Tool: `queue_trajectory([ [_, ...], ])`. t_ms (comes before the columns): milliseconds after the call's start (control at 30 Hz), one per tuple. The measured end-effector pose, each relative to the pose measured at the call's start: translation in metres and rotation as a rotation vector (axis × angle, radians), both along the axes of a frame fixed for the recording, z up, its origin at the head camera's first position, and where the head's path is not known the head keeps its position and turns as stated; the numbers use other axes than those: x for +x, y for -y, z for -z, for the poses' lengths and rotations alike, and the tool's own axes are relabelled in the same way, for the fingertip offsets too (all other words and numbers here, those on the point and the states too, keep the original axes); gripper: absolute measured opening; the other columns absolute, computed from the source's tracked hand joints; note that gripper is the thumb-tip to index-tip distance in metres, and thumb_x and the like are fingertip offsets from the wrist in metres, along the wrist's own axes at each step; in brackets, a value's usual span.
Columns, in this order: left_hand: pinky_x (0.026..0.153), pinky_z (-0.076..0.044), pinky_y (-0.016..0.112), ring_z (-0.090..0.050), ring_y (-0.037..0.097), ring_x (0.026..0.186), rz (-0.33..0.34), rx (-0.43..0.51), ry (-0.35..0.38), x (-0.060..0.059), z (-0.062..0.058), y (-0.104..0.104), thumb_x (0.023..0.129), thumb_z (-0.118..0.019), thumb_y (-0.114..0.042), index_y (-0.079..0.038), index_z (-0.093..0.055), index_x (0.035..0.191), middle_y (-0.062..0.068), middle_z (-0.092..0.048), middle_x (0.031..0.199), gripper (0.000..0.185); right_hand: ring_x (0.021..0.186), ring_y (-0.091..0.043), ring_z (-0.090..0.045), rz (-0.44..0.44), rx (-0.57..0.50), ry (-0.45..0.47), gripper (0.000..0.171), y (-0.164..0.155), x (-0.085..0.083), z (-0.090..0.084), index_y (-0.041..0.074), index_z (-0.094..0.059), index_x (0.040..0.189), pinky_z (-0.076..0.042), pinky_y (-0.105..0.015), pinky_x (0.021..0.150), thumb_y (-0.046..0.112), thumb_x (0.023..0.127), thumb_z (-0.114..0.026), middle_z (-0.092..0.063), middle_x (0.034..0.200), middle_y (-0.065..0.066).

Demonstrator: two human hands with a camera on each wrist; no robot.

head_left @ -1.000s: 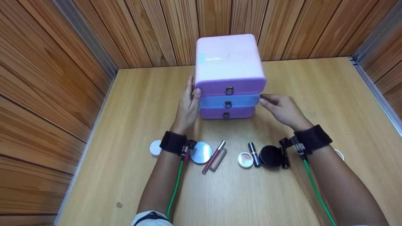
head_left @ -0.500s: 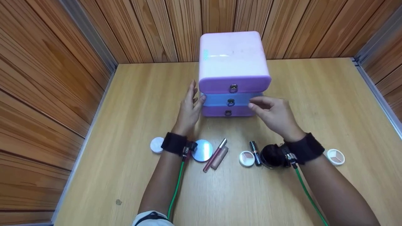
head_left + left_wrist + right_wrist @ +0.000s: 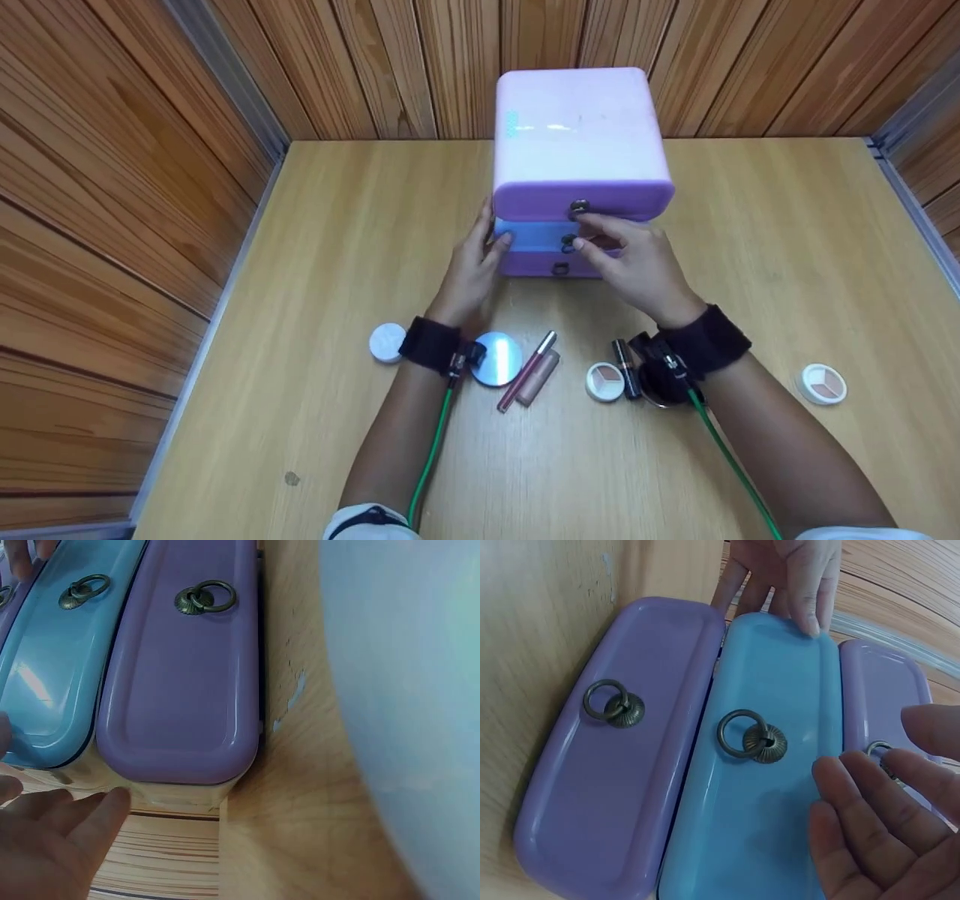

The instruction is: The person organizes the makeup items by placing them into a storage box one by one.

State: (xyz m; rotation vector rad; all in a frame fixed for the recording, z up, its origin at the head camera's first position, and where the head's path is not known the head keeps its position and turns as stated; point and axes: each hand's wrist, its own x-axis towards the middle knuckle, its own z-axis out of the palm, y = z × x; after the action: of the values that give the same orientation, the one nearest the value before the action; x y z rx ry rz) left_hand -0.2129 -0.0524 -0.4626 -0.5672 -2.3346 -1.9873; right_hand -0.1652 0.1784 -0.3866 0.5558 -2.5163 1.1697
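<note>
A small three-drawer box (image 3: pixel 577 127) has a pale pink top, purple upper and lower fronts and a blue middle front. My left hand (image 3: pixel 472 266) rests along its left side, fingers extended and thumb at the edge of the blue drawer (image 3: pixel 780 667). In front of the drawers is my right hand (image 3: pixel 637 262), its thumb and fingers apart and gently bent. Its index finger overlaps the top drawer's ring pull (image 3: pixel 879 750) in the right wrist view. Other metal rings hang on the blue drawer (image 3: pixel 742 733) and the lower purple drawer (image 3: pixel 214 596).
Makeup lies across the wooden table: a white round case (image 3: pixel 387 343), a shiny round compact (image 3: pixel 499 360), a lip gloss tube (image 3: pixel 527 373), a mauve tube (image 3: pixel 538 378), a black tube (image 3: pixel 627 369) and two palettes (image 3: pixel 604 382). Wood-panel walls stand behind and beside.
My right hand has moved left from the box's right side to the ring pulls in front. My left hand stays at the left side, its thumb now lower, at the blue drawer.
</note>
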Motion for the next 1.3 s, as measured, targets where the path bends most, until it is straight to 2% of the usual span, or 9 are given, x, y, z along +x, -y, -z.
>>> queue_trajectory([
  [100, 0.113, -0.019, 0.02, -0.017, 0.002, 0.141, 0.012, -0.041, 0.004, 0.001, -0.002, -0.001, 0.103, -0.044, -0.036, -0.029, -0.007, 0.156, -0.007, -0.015, 0.159, 0.065, 0.091, -0.02, -0.067, 0.012, 0.044, -0.018, 0.032, 0.001, -0.003, 0.0, 0.004, -0.069, 0.12, -0.056, -0.036, 0.079, 0.012, 0.089, -0.073, -0.071, 0.103, -0.009],
  [267, 0.114, -0.016, 0.02, -0.015, 0.0, 0.141, -0.003, -0.076, -0.016, -0.001, -0.003, 0.0, 0.105, -0.039, -0.035, -0.027, -0.009, 0.157, -0.007, -0.017, 0.158, 0.061, 0.091, -0.021, -0.067, 0.016, 0.125, -0.015, 0.028, 0.004, -0.007, -0.001, 0.003, -0.069, 0.116, -0.057, -0.038, 0.079, 0.015, 0.091, -0.071, -0.071, 0.102, -0.009],
  [567, 0.113, -0.019, 0.021, -0.019, 0.0, 0.14, -0.019, -0.114, 0.01, -0.003, -0.004, 0.0, 0.104, -0.036, -0.04, -0.026, -0.013, 0.157, -0.009, -0.019, 0.157, 0.059, 0.085, -0.023, -0.068, 0.011, 0.097, 0.046, 0.023, 0.008, -0.004, 0.001, 0.003, -0.06, 0.105, -0.058, -0.038, 0.072, 0.021, 0.093, -0.069, -0.069, 0.099, -0.008],
  [667, 0.113, -0.021, 0.022, -0.02, 0.002, 0.14, -0.009, -0.108, 0.014, -0.003, -0.003, 0.001, 0.104, -0.036, -0.039, -0.029, -0.013, 0.157, -0.01, -0.021, 0.157, 0.059, 0.084, -0.022, -0.068, 0.003, 0.095, 0.03, 0.021, 0.008, -0.001, 0.002, 0.004, -0.059, 0.101, -0.057, -0.038, 0.071, 0.021, 0.093, -0.069, -0.069, 0.095, -0.006],
  [833, 0.113, -0.022, 0.023, -0.025, 0.005, 0.14, -0.015, -0.119, -0.001, -0.002, -0.001, 0.003, 0.104, -0.038, -0.037, -0.023, -0.015, 0.157, -0.003, -0.027, 0.157, 0.06, 0.081, -0.019, -0.069, -0.03, 0.095, -0.032, 0.018, 0.008, 0.003, 0.003, 0.004, -0.061, 0.097, -0.057, -0.037, 0.069, 0.02, 0.093, -0.069, -0.069, 0.09, -0.005],
  [1067, 0.113, -0.021, 0.021, -0.021, 0.002, 0.14, 0.003, -0.096, -0.017, -0.001, -0.001, 0.004, 0.105, -0.036, -0.032, -0.028, -0.013, 0.156, -0.009, -0.021, 0.157, 0.056, 0.076, -0.015, -0.069, -0.057, 0.104, -0.095, 0.015, 0.008, 0.014, 0.001, 0.004, -0.062, 0.093, -0.057, -0.031, 0.066, 0.016, 0.092, -0.07, -0.069, 0.085, -0.004],
  [1300, 0.113, -0.019, 0.02, -0.02, 0.002, 0.141, 0.013, -0.085, -0.064, -0.002, 0.0, 0.005, 0.107, -0.033, -0.025, -0.023, -0.013, 0.156, -0.009, -0.019, 0.158, 0.053, 0.077, -0.012, -0.068, -0.094, 0.103, -0.12, 0.011, 0.007, 0.024, 0.003, 0.004, -0.062, 0.092, -0.058, -0.03, 0.066, 0.011, 0.091, -0.07, -0.069, 0.085, -0.004],
])
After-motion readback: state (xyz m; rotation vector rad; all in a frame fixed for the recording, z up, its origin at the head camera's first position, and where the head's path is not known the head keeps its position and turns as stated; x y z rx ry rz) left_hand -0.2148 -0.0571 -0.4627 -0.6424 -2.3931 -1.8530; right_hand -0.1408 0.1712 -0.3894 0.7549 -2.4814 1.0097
